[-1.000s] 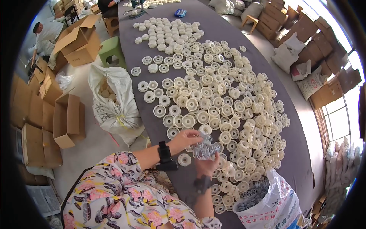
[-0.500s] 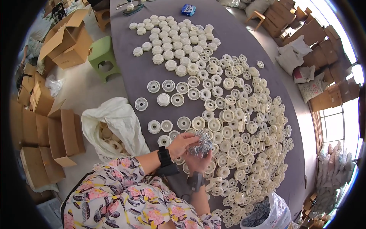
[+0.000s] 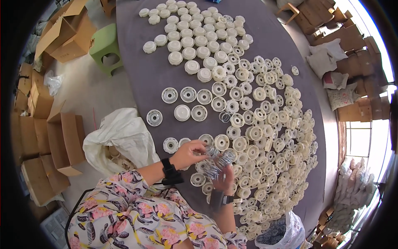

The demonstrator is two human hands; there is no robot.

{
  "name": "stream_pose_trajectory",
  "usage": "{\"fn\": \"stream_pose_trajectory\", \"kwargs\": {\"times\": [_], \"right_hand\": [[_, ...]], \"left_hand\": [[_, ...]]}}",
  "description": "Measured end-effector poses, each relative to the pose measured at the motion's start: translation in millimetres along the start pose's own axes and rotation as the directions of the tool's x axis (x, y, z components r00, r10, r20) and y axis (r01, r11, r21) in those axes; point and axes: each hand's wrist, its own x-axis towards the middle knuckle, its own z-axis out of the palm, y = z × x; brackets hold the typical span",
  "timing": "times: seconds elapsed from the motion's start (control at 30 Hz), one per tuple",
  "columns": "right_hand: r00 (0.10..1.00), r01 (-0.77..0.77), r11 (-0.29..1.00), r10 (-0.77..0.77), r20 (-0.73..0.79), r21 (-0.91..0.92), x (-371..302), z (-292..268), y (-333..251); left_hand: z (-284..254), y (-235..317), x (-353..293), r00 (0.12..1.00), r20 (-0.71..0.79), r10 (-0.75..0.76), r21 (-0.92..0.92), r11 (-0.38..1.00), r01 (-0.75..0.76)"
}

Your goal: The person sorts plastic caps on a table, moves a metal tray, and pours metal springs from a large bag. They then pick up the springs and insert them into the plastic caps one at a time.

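Right hand [image 3: 226, 176] cups a bundle of metal springs [image 3: 219, 159] above the grey table [image 3: 141, 70], keeping stock ready; left hand [image 3: 188, 153] pinches one spring from it; white plastic caps [image 3: 232, 103] lie spread flat, hollow sides visible.

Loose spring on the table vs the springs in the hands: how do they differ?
The loose spring lies alone on the grey table, untouched; the bunch of springs is tangled together and gripped between the left hand and right hand. Both are silvery wire coils.
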Motion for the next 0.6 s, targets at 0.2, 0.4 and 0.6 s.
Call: {"fn": "stream_pose_trajectory", "kwargs": {"times": [0.2,0.4,0.6], "right_hand": [[0.985,-0.173,0.943,0.16,-0.068,-0.285,21.3,21.3,-14.8],[0.991,-0.054,0.722,0.121,0.048,-0.689,29.9,10.7,-19.5],[0.97,-0.212,0.974,0.219,0.104,-0.073,37.4,12.7,-14.0]], "left_hand": [[-14.9,-14.8,6.4,0.975,0.023,-0.223,-0.45,0.868,0.209],[-24.6,-13.0,12.9,0.927,0.043,-0.373,-0.589,0.74,0.325],[-38.0,-3.0,16.8,0.999,-0.036,0.029,-0.013,0.999,-0.029]]}}
